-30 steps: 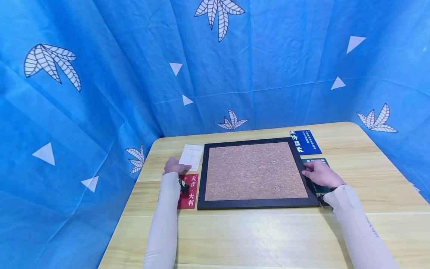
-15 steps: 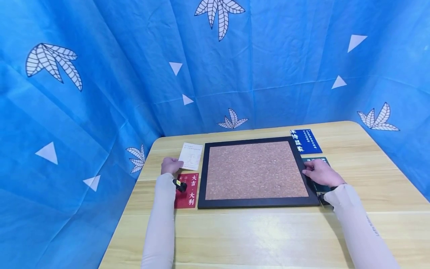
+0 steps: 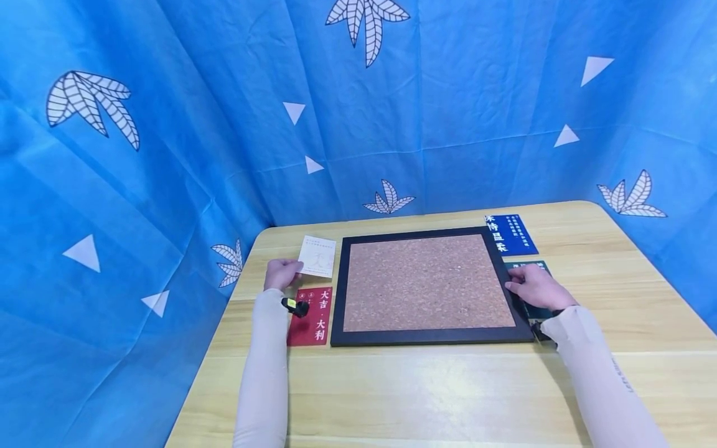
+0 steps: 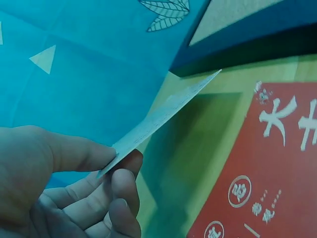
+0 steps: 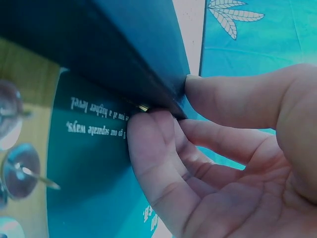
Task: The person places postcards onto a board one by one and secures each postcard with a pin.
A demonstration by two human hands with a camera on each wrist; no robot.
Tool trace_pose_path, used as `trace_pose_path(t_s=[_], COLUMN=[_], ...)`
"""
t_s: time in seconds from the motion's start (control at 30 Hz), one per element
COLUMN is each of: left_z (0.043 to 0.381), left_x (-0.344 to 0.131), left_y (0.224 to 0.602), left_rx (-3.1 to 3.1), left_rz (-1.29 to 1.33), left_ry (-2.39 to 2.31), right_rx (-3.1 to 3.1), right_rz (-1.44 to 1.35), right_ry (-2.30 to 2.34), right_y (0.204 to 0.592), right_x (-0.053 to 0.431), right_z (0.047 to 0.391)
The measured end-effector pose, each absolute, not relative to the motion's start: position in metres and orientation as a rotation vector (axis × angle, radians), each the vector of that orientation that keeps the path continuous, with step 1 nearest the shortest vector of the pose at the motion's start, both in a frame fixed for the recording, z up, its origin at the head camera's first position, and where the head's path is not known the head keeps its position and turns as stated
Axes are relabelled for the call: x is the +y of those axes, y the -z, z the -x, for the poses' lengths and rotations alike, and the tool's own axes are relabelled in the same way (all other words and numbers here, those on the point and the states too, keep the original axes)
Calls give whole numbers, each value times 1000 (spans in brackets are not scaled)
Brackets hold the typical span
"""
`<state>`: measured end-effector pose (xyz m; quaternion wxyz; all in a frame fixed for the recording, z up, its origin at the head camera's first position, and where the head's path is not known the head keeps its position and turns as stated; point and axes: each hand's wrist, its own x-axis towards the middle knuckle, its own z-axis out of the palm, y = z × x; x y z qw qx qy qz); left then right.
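Note:
My left hand (image 3: pixel 282 274) pinches a white printed card (image 3: pixel 318 254) at its near left corner, thumb on top and fingers underneath. In the left wrist view the card (image 4: pixel 163 116) tilts up over the table and casts a shadow beneath it. A black-framed cork board (image 3: pixel 426 286) lies flat in the middle. My right hand (image 3: pixel 536 289) grips its right edge; in the right wrist view the thumb (image 5: pixel 233 96) presses the frame (image 5: pixel 133 44) and the fingertips curl at its lower edge. Part of a green card (image 5: pixel 89 173) lies under that hand.
Left of the board a red card (image 3: pixel 310 326) with white characters lies on the wooden table (image 3: pixel 392 392). A blue card (image 3: pixel 514 235) touches the board's upper right corner. Several metal thumbtacks (image 5: pixel 22 168) lie beside the green card. A blue patterned curtain (image 3: pixel 476 93) borders the table.
The left hand has drawn back to the left and lifted the near edge of the white card, which has shifted slightly with it. The right hand stays at the board's edge.

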<state>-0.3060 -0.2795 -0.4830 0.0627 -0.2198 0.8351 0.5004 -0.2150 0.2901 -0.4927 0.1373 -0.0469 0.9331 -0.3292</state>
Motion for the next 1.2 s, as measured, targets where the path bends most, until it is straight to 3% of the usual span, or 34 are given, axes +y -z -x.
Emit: trace_pose_path(t_s=[1.2], left_z=[287], left_x=[-243], left_y=[480], left_rx=[2324], left_rz=[578], left_ry=[-1935], right_rx=[2718], right_rz=[136], right_ry=[915], right_y=[485], right_x=[287], right_z=[217])
